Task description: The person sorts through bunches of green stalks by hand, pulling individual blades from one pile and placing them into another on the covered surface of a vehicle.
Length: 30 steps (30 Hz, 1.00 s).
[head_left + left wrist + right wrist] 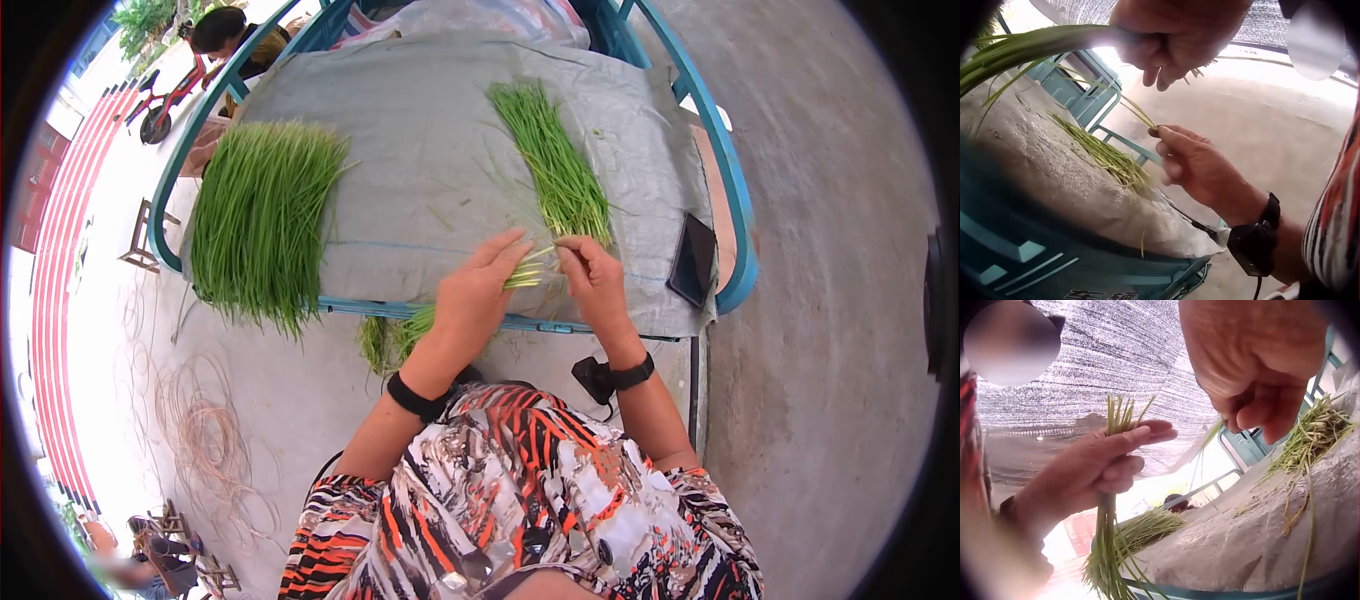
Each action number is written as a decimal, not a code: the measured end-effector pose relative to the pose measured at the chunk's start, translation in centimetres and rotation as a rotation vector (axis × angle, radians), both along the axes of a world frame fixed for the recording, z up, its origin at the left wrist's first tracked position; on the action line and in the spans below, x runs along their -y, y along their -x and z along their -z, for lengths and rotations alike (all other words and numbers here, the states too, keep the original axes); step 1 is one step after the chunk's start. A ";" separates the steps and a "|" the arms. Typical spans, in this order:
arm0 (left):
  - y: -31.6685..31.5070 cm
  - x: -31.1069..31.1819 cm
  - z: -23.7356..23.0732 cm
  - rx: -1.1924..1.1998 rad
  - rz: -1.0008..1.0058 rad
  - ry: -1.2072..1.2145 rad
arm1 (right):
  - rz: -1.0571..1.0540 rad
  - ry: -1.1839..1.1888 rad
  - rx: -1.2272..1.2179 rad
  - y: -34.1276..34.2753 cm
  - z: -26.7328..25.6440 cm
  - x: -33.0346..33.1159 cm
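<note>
My left hand grips a slim bunch of chives, their pale cut ends poking out past the thumb. In the right wrist view, the green leaves of this bunch hang below the left hand. Close by, my right hand pinches thin chive blades between thumb and forefinger. Just beyond the right hand lies a loose pile of chives, root ends toward me. A larger, evenly laid pile of chives covers the left side of the grey sheet.
The sheet lies over a teal cart bed with a raised rail. A black phone rests near the right edge. Below the front edge, more greens lie low down. A person is beyond the far left rail, near a stool.
</note>
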<state>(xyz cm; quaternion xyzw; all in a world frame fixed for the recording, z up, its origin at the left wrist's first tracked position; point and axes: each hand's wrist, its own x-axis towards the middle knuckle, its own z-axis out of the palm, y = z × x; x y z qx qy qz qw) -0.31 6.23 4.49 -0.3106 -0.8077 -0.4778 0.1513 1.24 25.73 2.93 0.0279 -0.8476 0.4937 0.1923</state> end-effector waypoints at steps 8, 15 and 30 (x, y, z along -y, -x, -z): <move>1.6 -0.2 0.7 0.055 0.009 0.131 | -0.120 0.049 0.090 -1.5 -1.2 1.3; 1.8 0.5 0.6 0.049 0.033 0.130 | -0.160 0.267 0.276 -1.7 -0.4 2.3; 2.1 3.0 0.8 0.044 -0.097 0.216 | -0.252 -0.367 0.207 -4.1 0.3 1.5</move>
